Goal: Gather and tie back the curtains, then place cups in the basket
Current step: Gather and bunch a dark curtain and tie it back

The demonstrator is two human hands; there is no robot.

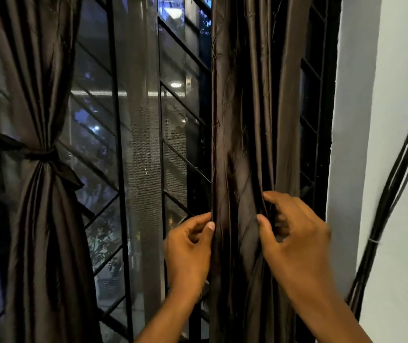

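Dark brown satin-like fabric is hanging in 2 panels across a barred window [185, 149]. One panel, the left curtain [41, 100], is already gathered and is sitting cinched at its waist by a tie-back [41, 154] knotted around it. By this evidence, 1 of 2 curtains is done.

At the second panel, the right curtain [245, 120], the left hand [189, 246] is pinching the near edge of the cloth between thumb and fingers, while the right hand [294, 238] is gripping the folds on the far side, fingers curled into them. The fabric between them is bunching into a narrow column; no tie is showing around it, so tying appears outstanding.

No cups or basket are appearing anywhere in view, so that stage is judged not yet begun. A bundle of black cables [393, 174] is running down the white wall [401, 70]. The curtain tops and hems are cut off, and the scene beyond the mesh is dim and hard to read.
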